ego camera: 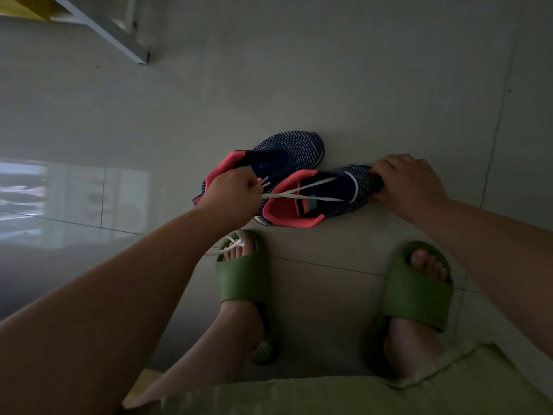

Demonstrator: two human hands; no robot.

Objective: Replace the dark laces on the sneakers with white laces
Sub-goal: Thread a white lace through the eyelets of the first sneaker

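Now, down on the pale tiled floor (359, 70), which fills nearly the whole view, a white frame (98, 25) leans in at the far left corner and a bright window reflection glows along the left edge. Nearer in, two feet in green slides: the left slide (244, 277) and the right slide (417, 287), set well apart at the near side of the floor. Just beyond them, mid-floor, sit the two sneakers, dark knit with pink collars. The far sneaker (287, 148) lies just beside and behind the near sneaker (323, 196), toes pointing right. The right hand (407, 181) is curled round the toe of the near sneaker, gripping it against the floor. The left hand (232, 193) is closed, pinching both ends of a white lace (311, 190) and drawing them tight back across the shoe's opening; the lace runs through the eyelets near the toe, and its tips poke out past the fingers. A second white lace (235, 242) lies loose on the floor, touching the front of the left slide.
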